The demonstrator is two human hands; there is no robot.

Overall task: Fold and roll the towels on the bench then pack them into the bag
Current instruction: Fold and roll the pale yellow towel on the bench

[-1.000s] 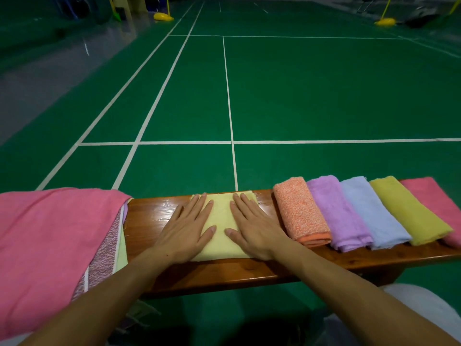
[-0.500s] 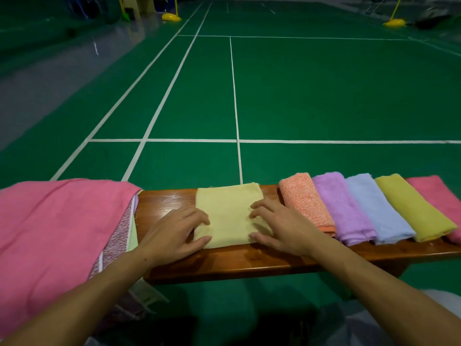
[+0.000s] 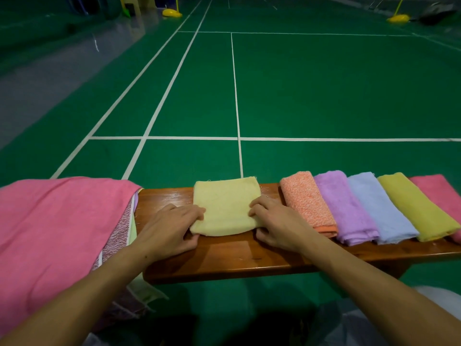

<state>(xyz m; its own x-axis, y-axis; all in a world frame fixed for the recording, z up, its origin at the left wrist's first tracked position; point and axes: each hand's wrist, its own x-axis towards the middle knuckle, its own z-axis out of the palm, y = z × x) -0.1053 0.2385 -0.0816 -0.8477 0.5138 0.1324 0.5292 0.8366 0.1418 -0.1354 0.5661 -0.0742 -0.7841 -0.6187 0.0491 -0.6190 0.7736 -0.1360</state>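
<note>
5 rolled towels (image 3: 369,208) done; both hands, left (image 3: 169,229) & right (image 3: 277,224), pinch pale yellow towel (image 3: 225,208) mid-roll; pile (image 3: 62,233) left, bag unseen.

Head camera looks forward and down, close over the bench (image 3: 224,258).

An indoor sports hall: green court floor (image 3: 324,91) with white boundary lines (image 3: 238,108) and yellow net-post bases (image 3: 398,18).

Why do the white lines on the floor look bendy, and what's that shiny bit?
Head view: the wide lens curves the white lines near the edges; the far-left floor shows pale glare; the bench gleams slightly; towels stay sharp.
</note>
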